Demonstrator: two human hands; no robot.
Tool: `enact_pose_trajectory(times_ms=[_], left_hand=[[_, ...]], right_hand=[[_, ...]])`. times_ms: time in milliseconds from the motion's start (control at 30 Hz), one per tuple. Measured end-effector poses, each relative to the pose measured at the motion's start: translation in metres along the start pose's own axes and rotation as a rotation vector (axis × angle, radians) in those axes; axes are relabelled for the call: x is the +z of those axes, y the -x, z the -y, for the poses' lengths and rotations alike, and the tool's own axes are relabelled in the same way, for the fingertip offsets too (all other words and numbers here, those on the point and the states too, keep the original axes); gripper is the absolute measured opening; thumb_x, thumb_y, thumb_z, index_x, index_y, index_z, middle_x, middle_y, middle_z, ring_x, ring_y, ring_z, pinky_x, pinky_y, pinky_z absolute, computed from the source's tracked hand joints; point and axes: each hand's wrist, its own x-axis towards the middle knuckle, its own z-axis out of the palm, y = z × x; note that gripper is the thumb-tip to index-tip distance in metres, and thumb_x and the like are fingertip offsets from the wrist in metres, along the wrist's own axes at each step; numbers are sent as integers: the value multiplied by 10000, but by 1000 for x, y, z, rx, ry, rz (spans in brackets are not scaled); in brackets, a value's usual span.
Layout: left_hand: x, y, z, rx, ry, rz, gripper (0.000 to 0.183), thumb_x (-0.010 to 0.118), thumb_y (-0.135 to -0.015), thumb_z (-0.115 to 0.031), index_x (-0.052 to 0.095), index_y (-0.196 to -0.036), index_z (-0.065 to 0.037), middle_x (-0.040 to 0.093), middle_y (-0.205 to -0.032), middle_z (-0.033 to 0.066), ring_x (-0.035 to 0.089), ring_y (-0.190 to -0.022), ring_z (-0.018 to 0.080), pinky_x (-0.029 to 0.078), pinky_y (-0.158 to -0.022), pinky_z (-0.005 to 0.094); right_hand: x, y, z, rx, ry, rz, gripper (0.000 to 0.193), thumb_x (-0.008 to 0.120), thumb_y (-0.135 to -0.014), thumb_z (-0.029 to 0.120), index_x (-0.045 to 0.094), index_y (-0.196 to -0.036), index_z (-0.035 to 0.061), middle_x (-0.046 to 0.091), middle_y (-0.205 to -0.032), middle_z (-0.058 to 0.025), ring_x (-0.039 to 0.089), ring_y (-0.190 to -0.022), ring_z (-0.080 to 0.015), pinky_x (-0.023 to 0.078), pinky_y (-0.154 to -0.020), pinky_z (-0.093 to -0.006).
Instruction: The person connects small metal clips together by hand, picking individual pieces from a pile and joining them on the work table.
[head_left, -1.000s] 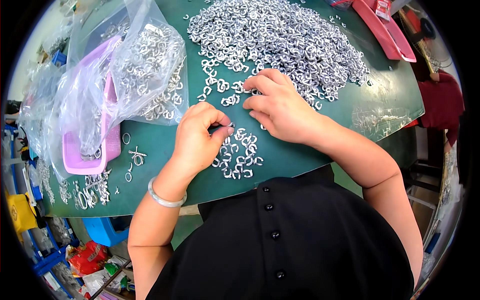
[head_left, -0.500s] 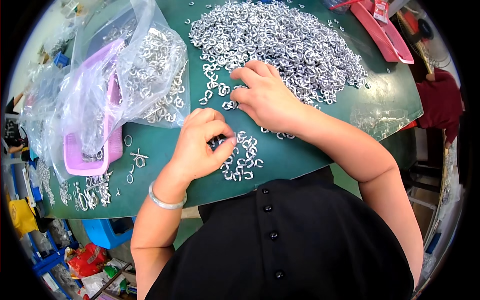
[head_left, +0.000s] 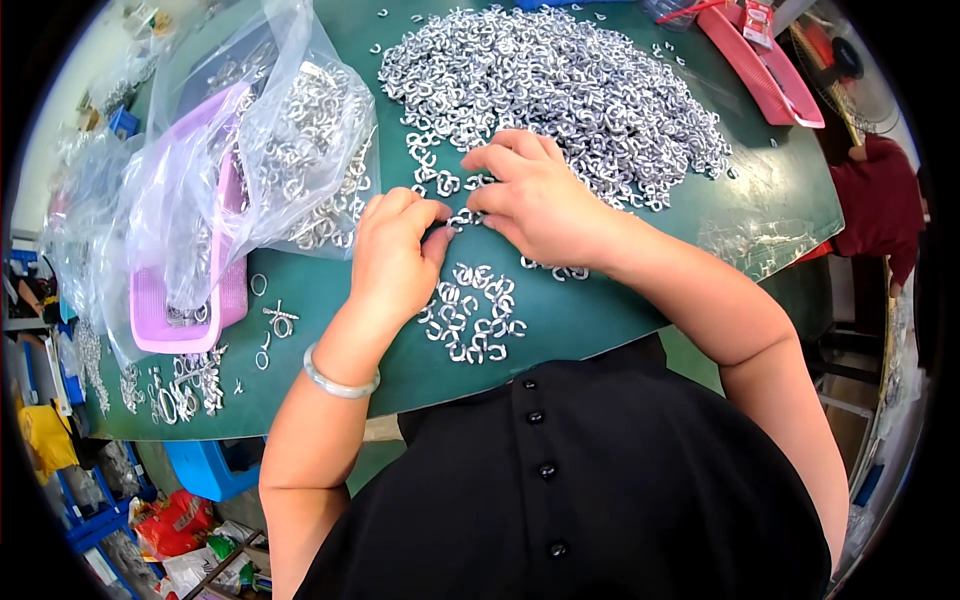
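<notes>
A large heap of small silver C-shaped metal pieces (head_left: 560, 90) covers the far middle of the green table. My left hand (head_left: 392, 250), with a pale bangle on its wrist, is closed in a pinch, thumb and forefinger meeting at a C-shaped metal piece (head_left: 458, 219). Just right of it, my right hand (head_left: 540, 195) rests low over the heap's near edge. Its fingers are bent but apart, with loose pieces by their tips. Nearer to me lies a smaller group of the same pieces (head_left: 480, 315), spread out singly.
A lilac basket (head_left: 145, 310) and a clear plastic bag of metal pieces (head_left: 310, 150) stand on the left. Rings and other metal parts (head_left: 185, 385) lie at the table's left edge. A pink basket (head_left: 745, 65) sits far right, with a person in dark red (head_left: 880, 200) beyond.
My left hand has moved away from me, from the small group to the heap's near edge beside my right fingers. The right hand has shifted slightly toward me.
</notes>
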Motion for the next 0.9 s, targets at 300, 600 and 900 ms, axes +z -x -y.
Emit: enact_pose_trajectory(times_ms=[300, 600, 900], left_hand=[[-10, 4, -10, 131, 96, 87, 203, 640, -749, 14, 697, -940, -24, 597, -877, 89, 550, -849, 282, 445, -786, 382], [-13, 13, -1, 152, 197, 122, 256, 532, -712, 73, 695, -879, -32, 609, -820, 92, 567, -770, 273, 464, -724, 357], [-11, 9, 4, -1, 15, -84, 183, 588, -740, 34, 690, -880, -25, 601, -843, 99, 570, -812, 295, 474, -750, 388]], right_hand=[[-1, -4, -7, -7, -31, -9, 203, 717, -750, 154, 739, -947, 108, 565, -1246, -78, 436, -1226, -316, 343, -980, -488], [10, -21, -6, 9, 66, -17, 114, 721, -741, 169, 739, -849, 136, 565, -1222, -87, 435, -1218, -303, 329, -982, -487], [14, -25, -5, 47, 126, -6, 156, 730, -751, 187, 737, -890, 117, 571, -1218, -79, 427, -1231, -297, 322, -982, -489]])
